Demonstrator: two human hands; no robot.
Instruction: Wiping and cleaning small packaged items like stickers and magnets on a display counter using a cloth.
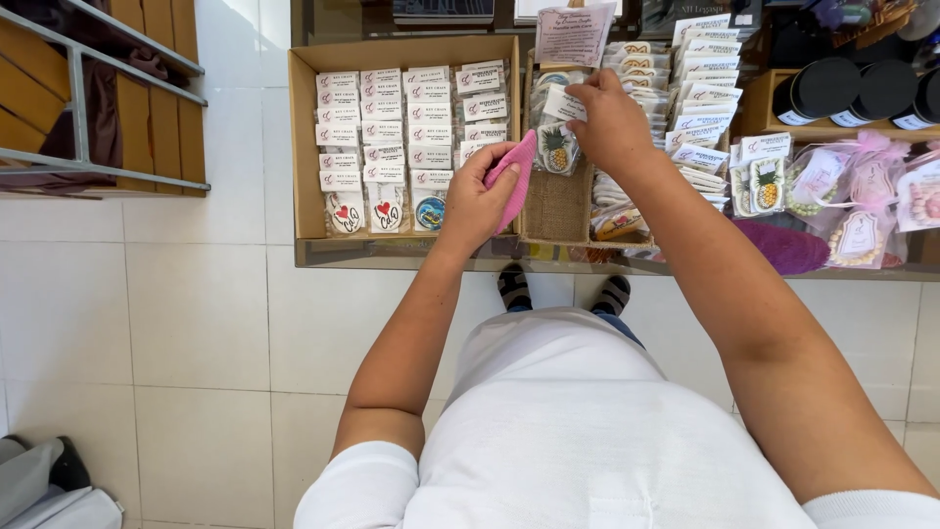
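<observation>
My left hand [477, 199] is closed around a folded pink cloth [517, 168], held over the front edge of the glass shelf. My right hand [610, 120] pinches a small clear packet with a pineapple charm [555, 147] and a white label, lifted just above a burlap-fronted wooden box [557, 208] of similar packets. The two hands are close together, the cloth almost touching the packet.
A cardboard tray [305, 137] holds rows of small packaged charms at left. Stacked white-labelled packets [701, 98] sit right of the box, with pineapple and beaded packets [842, 186], a purple pouch [783, 247] and black-lidded jars [850, 90]. A wooden bench [98, 98] stands at far left over the white tiled floor.
</observation>
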